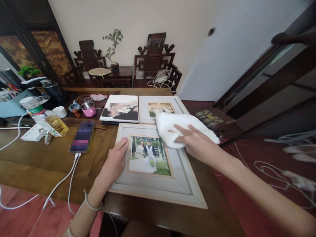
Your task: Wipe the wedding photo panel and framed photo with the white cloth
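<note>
A large white picture frame with a wedding photo lies flat at the near edge of the wooden table. My left hand rests flat and open on the frame's left border, fingers stretched out. My right hand presses a white cloth with spread fingers onto the frame's upper right corner. Behind it lie a second white frame and an unframed photo print.
A phone on a white charging cable lies left of the frame. Further left are a tipped bottle, a power strip, a pink cup and a white bowl. Carved chairs stand by the wall; cables trail over the red floor.
</note>
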The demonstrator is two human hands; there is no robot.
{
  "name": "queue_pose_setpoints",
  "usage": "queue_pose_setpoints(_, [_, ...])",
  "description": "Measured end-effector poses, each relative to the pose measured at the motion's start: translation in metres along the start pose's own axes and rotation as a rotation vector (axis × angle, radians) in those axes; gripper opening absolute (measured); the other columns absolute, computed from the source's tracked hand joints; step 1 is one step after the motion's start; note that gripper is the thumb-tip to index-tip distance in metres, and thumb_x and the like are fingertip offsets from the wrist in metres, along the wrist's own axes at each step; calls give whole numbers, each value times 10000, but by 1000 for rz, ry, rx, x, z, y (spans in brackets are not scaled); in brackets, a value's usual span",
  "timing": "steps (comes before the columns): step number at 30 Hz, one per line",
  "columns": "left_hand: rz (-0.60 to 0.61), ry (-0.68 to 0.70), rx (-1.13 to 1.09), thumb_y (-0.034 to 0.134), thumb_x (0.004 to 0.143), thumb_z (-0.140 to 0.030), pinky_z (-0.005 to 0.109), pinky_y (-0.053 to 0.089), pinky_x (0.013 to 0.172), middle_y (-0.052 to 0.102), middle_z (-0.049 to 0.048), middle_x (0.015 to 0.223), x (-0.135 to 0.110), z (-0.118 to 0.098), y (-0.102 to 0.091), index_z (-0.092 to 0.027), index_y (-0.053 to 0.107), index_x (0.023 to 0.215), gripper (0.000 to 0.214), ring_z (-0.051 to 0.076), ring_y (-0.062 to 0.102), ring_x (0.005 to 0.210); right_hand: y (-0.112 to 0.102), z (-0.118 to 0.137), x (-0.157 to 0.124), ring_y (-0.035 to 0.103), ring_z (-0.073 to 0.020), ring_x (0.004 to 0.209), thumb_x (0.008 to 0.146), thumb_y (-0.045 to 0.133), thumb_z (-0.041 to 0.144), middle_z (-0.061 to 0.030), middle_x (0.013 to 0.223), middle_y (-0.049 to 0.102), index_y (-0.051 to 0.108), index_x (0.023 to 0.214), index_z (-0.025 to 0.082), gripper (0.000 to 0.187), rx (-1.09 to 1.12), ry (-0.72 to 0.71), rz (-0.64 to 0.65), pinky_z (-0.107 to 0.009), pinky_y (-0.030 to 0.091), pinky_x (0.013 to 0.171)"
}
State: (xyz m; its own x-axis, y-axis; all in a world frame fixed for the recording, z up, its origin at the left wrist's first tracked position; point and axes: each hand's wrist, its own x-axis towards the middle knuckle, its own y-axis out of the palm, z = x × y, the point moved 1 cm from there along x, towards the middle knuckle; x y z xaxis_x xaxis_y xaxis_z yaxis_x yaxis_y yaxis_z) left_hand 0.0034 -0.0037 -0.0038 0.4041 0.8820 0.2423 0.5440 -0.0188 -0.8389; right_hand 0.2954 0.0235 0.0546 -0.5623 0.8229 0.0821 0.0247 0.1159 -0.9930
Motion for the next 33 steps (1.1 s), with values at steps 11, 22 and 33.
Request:
queue_pose_setpoints(11, [-13, 41, 21, 298, 785, 71, 481, 310, 1114, 401, 145, 1455, 2, 1, 2, -122, 399, 1388, 641, 228, 320, 1381, -6, 72, -106, 401, -394, 1290, 656, 489, 46, -63, 1362, 526, 714, 955, 253, 428, 309, -162, 117, -672, 365, 987])
queue_pose_setpoints(22, [-47, 87, -10, 311, 783, 69, 488, 301, 1117, 423, 131, 1440, 1, 5, 2, -167, 426, 1379, 651, 227, 334, 1374, 1, 35, -8, 297, -384, 1352, 616, 421, -87, -175, 1390, 485, 675, 1099, 86, 573, 126, 82, -9, -619, 280, 1072])
queue_pose_setpoints(33, [-35, 37, -13, 313, 815, 39, 468, 298, 1125, 411, 133, 1454, 4, 1, 1, -149, 443, 1371, 601, 225, 346, 1370, -13, 74, -107, 378, -340, 1321, 643, 434, -1, -48, 1377, 515, 716, 991, 261, 519, 328, -123, 102, -635, 347, 1031])
